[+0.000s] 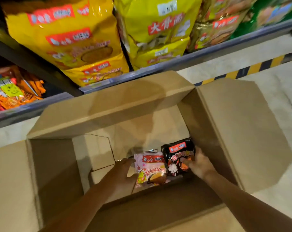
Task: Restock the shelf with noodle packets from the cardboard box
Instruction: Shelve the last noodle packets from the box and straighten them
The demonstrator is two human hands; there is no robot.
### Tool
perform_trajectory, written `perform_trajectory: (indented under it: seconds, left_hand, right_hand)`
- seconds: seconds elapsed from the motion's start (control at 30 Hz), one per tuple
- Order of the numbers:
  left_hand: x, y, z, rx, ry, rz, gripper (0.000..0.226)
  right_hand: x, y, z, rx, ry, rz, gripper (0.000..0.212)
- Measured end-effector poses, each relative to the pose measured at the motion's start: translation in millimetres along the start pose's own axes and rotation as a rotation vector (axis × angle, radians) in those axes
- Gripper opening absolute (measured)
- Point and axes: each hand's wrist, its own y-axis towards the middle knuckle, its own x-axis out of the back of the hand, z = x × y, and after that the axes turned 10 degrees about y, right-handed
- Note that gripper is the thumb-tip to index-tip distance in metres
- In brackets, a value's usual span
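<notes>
Grips [125, 168] [198, 164] on Chinese-lettered packets [150, 169]

Matt cardboard box [233, 124] — glossy plastic noodle packets [150, 169].

Head view, looking steeply down, close above cardboard box [141, 101]
</notes>
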Motion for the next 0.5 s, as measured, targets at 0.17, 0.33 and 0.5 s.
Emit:
perform_trajectory:
  seconds: [0.17,0.33,0.5]
  left_hand:
    - [-39,38,10,0.085,-0.266,0.021,0.06]
    - [-62,53,12,0.076,-0.461,-0.044,0.061]
    - [-67,59,11,0.141,-0.654,-0.023,0.053]
  right_hand:
    - [-30,24,-14,0.018,-0.043,-0.113,0.106]
    - [-48,39,-23,-0.019,-0.047,-0.238,0.122]
    - [-52,41,-26,-0.018,-0.125,-0.285,0.122]
